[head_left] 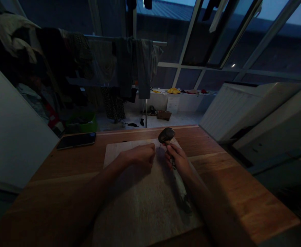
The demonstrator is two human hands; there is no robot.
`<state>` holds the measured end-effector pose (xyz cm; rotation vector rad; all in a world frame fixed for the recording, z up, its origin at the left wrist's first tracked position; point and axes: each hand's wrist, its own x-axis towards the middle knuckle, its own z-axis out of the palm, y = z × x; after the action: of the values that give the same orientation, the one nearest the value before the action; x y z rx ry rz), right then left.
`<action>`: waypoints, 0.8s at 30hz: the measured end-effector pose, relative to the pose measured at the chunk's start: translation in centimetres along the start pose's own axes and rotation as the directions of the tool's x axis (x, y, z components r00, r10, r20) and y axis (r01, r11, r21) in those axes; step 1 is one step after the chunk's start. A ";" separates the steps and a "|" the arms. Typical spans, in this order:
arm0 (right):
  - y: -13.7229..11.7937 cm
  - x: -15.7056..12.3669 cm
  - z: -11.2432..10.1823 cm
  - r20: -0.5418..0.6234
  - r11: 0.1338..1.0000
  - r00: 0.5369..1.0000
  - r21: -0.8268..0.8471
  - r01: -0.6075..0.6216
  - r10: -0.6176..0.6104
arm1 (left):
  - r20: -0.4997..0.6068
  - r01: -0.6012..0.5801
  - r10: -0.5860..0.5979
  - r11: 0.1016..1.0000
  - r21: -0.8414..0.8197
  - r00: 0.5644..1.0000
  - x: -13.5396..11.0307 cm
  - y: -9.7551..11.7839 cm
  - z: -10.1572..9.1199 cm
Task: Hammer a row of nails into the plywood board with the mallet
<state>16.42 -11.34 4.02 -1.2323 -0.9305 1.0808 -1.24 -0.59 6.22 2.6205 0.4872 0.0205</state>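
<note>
My right hand is closed round the handle of a hammer, high up near its dark metal head, which hovers just above the far edge of a pale board. The pale handle runs back under my wrist. My left hand rests on the board beside the hammer head, fingers pinched together on something small that I cannot make out. Both hands are close together near the board's far end. The light is dim.
The board lies on a wooden table. A dark phone lies flat at the table's far left. Beyond the table a rack hung with clothes stands before large windows; a white radiator is at the right.
</note>
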 end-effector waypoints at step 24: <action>0.1 -0.3 0.6 -0.013 1.000 1.000 0.020 -0.009 0.009 | -0.473 -0.091 -0.144 0.894 -0.439 0.869 0.4 -6.3 1.8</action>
<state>15.80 -11.50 4.01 -1.2270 -0.9026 1.0852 -2.82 3.96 1.73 2.1249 0.6052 0.7312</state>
